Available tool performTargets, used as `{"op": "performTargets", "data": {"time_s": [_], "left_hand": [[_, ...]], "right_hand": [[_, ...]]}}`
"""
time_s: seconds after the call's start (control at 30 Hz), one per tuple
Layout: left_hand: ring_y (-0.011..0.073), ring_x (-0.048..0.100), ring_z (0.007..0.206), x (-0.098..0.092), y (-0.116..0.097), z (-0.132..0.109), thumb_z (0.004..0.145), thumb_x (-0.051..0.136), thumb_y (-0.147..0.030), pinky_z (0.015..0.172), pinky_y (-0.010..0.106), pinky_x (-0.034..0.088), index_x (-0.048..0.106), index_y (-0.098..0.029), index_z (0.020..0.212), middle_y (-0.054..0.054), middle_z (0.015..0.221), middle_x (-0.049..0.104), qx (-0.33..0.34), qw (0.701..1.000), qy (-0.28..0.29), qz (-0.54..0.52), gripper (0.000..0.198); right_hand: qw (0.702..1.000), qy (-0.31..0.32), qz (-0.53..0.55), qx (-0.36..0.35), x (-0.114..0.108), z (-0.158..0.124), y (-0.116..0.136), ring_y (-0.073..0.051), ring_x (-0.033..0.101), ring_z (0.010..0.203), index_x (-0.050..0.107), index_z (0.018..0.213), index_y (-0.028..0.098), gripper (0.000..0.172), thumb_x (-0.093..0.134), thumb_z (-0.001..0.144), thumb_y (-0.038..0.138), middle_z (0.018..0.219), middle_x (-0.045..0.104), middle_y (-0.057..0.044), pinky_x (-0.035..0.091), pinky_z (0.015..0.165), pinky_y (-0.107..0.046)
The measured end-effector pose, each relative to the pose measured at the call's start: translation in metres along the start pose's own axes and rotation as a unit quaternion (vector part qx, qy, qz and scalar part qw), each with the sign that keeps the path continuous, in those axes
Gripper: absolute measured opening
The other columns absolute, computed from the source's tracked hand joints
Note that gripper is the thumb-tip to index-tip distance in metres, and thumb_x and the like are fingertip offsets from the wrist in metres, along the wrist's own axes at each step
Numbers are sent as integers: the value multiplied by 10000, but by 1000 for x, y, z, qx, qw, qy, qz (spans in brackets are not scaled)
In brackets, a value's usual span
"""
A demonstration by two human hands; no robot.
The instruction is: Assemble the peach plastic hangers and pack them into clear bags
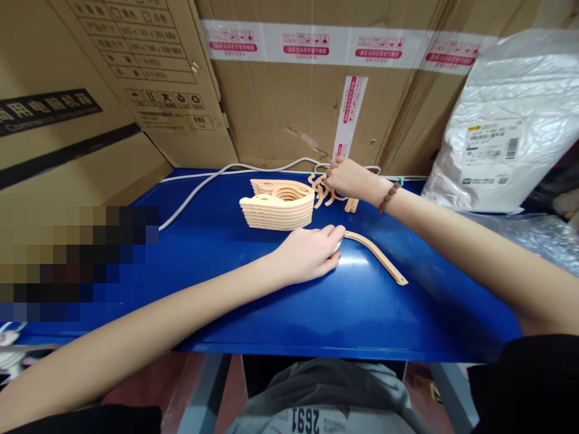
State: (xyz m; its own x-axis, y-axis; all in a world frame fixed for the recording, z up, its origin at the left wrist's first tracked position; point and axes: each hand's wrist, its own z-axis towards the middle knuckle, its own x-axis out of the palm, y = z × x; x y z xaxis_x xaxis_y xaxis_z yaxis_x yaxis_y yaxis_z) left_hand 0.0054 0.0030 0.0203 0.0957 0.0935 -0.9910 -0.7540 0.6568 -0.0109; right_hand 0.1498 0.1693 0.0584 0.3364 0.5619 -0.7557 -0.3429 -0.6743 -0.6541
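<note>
One blue table (253, 301) is backed by stacked cardboard boxes (289, 108). One grey bag (497, 120) is leaned at right, contents unseen. One stack of beige parts (278, 208) is set mid-table. One curved strip (377, 256) is laid flat, its long axis running centre to near right and its left end pinched by the left hand (312, 253). Loose parts (319, 193) are touched by the right hand (348, 178), fingers curled, grip unclear.

Pixelated patch (76, 259) at far left; curved strip (377, 256) end under left hand (312, 253).
</note>
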Motion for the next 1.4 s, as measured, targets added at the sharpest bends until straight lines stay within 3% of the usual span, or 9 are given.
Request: {"op": "performTargets", "data": {"time_s": [0.33, 0.47, 0.53, 0.63, 0.7, 0.77, 0.87, 1.03, 1.4], "left_hand": [[201, 676, 700, 0, 4, -7, 960, 486, -480, 496, 291, 355, 498, -178, 1047, 28, 947, 704, -59, 998, -16, -18, 315], [189, 671, 689, 0, 3, -7, 963, 493, -463, 505, 276, 340, 511, -181, 1033, 23, 926, 703, -72, 997, -16, -35, 291], [183, 669, 687, 1, 3, -6, 965, 492, -461, 515, 270, 343, 520, -186, 1041, 15, 913, 701, -88, 994, -20, -54, 286], [185, 672, 712, 4, 2, -5, 956, 511, -461, 534, 267, 355, 535, -192, 1037, 12, 918, 696, -103, 992, -30, -71, 282], [184, 672, 726, 6, 1, -4, 945, 530, -448, 544, 265, 364, 541, -191, 1011, 18, 933, 694, -100, 992, -28, -74, 266], [179, 669, 725, 6, 1, -4, 940, 529, -408, 553, 262, 372, 545, -190, 986, 20, 934, 695, -97, 992, -22, -80, 223], [176, 665, 721, 5, 1, -5, 918, 522, -336, 562, 262, 376, 558, -190, 949, 16, 901, 697, -104, 990, -15, -92, 153], [175, 648, 704, 5, 3, -6, 837, 546, -286, 572, 268, 377, 583, -187, 878, 12, 860, 698, -113, 987, -23, -114, 113], [164, 618, 657, 9, 6, -4, 791, 535, -293, 536, 274, 333, 580, -188, 760, 1, 782, 678, -95, 989, -41, -109, 118]], "right_hand": [[996, -62, 30, 53, -37, -51, -8, -267, 566, 950, 659, 1019, 109, 233, 457, 911, 151, 1002, 667, -162, 348, 776, -370], [960, -126, 199, 151, -42, -79, 9, -247, 584, 870, 636, 917, 148, 142, 518, 874, 213, 940, 663, -123, 374, 729, -346], [897, -157, 367, 190, -41, -89, 24, -205, 597, 782, 605, 868, 172, 80, 559, 841, 230, 859, 667, -64, 398, 682, -311], [726, -174, 627, 223, -37, -97, 49, -165, 611, 715, 558, 810, 190, 53, 580, 812, 238, 791, 667, -19, 454, 661, -289], [619, -158, 730, 241, -36, -98, 64, -153, 612, 703, 546, 802, 194, 49, 583, 786, 223, 776, 653, -6, 480, 652, -286], [555, -158, 775, 258, -34, -98, 75, -145, 609, 711, 536, 812, 198, 82, 603, 769, 219, 766, 637, 6, 486, 647, -278], [507, -175, 798, 273, -29, -98, 84, -127, 598, 696, 510, 833, 207, 152, 638, 754, 226, 747, 626, 29, 479, 643, -265], [459, -176, 818, 299, -16, -99, 84, -111, 594, 646, 508, 907, 209, 237, 666, 732, 234, 739, 635, 41, 486, 635, -260], [454, -162, 820, 307, -5, -100, 85, -126, 635, 676, 519, 967, 222, 276, 699, 768, 286, 799, 670, 22, 545, 674, -291]]}}
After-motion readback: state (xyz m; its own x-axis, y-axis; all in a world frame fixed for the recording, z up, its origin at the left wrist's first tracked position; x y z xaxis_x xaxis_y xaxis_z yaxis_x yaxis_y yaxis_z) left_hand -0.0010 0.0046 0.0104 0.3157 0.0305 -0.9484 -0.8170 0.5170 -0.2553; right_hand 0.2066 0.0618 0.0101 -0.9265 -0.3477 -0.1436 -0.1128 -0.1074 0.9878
